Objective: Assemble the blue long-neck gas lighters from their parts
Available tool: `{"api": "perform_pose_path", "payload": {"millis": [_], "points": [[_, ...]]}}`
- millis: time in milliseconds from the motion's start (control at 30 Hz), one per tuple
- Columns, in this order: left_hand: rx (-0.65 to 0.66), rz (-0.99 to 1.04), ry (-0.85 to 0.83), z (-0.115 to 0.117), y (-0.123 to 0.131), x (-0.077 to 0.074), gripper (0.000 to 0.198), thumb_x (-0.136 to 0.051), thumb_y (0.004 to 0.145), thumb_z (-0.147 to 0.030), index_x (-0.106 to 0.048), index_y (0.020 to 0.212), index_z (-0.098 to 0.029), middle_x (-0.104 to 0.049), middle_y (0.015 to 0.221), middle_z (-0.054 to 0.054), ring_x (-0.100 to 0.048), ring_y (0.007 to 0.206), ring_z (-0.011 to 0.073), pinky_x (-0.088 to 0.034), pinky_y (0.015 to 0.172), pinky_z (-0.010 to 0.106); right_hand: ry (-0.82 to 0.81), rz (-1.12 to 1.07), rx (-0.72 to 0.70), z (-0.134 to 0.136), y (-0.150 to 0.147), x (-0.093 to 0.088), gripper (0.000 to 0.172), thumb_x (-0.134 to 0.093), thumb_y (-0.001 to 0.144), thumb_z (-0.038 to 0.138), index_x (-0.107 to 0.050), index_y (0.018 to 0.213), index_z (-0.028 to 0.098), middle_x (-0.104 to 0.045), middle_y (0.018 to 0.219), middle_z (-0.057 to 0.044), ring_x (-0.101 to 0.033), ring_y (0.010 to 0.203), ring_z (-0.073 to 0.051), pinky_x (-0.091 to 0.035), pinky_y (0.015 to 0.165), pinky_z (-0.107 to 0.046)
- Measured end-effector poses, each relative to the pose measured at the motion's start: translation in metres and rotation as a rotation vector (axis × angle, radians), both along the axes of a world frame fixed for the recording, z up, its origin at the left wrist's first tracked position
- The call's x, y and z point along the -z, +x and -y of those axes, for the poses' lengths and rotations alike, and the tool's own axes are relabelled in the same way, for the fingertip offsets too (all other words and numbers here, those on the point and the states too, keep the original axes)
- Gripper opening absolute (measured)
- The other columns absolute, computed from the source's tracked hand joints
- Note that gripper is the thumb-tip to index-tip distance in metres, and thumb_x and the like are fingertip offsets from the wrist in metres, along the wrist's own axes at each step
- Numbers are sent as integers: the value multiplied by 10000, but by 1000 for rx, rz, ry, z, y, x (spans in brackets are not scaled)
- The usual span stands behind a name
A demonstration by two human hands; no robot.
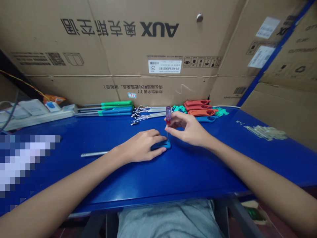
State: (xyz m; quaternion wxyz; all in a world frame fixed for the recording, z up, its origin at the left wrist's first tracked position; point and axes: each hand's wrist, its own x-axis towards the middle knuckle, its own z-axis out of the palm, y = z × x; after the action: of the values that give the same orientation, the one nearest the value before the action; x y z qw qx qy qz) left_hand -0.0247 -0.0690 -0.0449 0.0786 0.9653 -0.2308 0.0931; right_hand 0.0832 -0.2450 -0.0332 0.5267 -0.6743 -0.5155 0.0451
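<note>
My left hand (141, 147) lies palm down on a blue plastic handle (163, 144) in the middle of the blue table (173, 172), fingers curled over it. A metal shaft (94, 154) sticks out to the left from under that hand. My right hand (189, 129) pinches a small screwdriver (168, 116) with a purple and red handle. The screwdriver stands upright with its tip on the right end of the blue handle.
At the back of the table lie green and blue-handled tools (116, 108), loose metal shafts with wires (146, 114), orange handles (198, 107) and small teal parts (220, 112). Cardboard boxes (148, 49) wall the rear. A power strip (37, 115) lies far left; clear pieces (266, 132) lie right.
</note>
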Motion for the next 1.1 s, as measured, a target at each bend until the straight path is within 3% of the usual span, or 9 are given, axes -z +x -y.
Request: {"api": "perform_pose_path", "payload": {"millis": [600,800,1100], "points": [[8,23,5,-1,1,2,404,-429,946,-421,-624,1186,-160,-638,1020,96,-627,899,199,-510,827,331,0,-44,18,-3,3,3,282,-731,704,256,-550,902,170,-613,778,-9,-594,693,-129,-498,660,-278],[12,30,12,-2,1,2,402,-430,946,-422,-619,1188,-163,-638,1030,95,-625,929,204,-504,850,333,-88,-40,28,-3,2,4,211,-688,754,331,-591,768,144,-623,717,-25,-562,649,-130,-465,621,-279],[3,10,9,-2,0,3,391,-435,942,-418,-618,1182,-168,-631,1038,98,-623,932,209,-510,856,348,-127,-53,49,-5,3,8,297,-705,737,388,-533,712,146,-536,638,15,-465,582,-97,-386,547,-241]]}}
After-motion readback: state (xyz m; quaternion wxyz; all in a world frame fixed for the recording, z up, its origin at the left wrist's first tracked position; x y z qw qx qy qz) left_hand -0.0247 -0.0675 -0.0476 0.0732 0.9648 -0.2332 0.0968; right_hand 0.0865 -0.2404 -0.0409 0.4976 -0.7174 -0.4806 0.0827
